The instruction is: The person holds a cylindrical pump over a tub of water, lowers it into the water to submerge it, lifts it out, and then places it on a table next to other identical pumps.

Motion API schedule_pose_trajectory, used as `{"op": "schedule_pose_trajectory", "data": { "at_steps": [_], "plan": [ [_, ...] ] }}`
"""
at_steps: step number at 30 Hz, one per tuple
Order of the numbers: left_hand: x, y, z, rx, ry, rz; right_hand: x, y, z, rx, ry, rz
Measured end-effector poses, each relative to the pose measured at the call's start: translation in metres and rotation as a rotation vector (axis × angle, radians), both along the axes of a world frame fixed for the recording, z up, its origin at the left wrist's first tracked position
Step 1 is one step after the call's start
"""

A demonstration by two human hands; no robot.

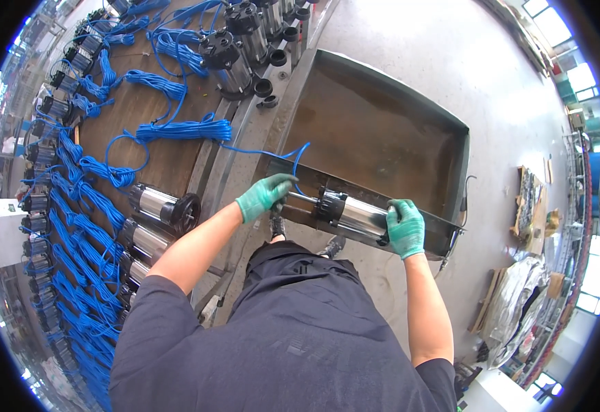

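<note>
We logged one silver motor: cylindrical, black-ended, on its side, thin shaft pointing left, at the tank's near side.

Room opens over the trough; the held cylinder bars its near side; upright cylinders and blue coils crowd leftward.

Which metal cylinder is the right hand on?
The metal cylinder at the near side of the tank, right hand on its end; the other cylinders sit further left.
</note>
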State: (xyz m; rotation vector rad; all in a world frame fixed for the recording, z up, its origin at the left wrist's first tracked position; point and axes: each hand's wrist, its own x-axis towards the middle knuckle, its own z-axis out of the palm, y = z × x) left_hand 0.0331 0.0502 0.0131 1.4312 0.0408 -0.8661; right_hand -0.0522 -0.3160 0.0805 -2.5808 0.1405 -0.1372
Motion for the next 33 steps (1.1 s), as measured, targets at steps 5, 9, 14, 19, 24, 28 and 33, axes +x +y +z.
{"op": "schedule_pose_trajectory", "data": {
  "at_steps": [5,9,14,19,24,28,33],
  "plan": [
    [0.005,0.003,-0.021,0.244,-0.441,-0.127,0.003,0.001,0.001,0.012,-0.007,0.012],
    [0.019,0.005,-0.03,0.602,-0.015,-0.051,0.002,0.001,0.0,0.016,-0.01,0.025],
    [0.021,0.042,-0.025,0.704,-0.207,0.064,-0.001,-0.001,-0.003,0.004,-0.009,0.005],
    [0.032,0.052,-0.062,0.852,-0.567,0.117,0.0,0.005,-0.001,0.021,0.012,0.011],
    [0.032,0.023,-0.047,0.352,-0.087,0.351,-0.004,-0.001,-0.001,0.019,-0.033,0.001],
    [0.015,0.033,-0.062,0.64,-0.629,0.47,0.003,-0.002,-0.002,0.178,-0.072,-0.02],
    [-0.017,-0.04,0.027,0.527,-0.589,-0.065,-0.005,-0.075,-0.026,0.689,-0.124,-0.412]
  ]
}}
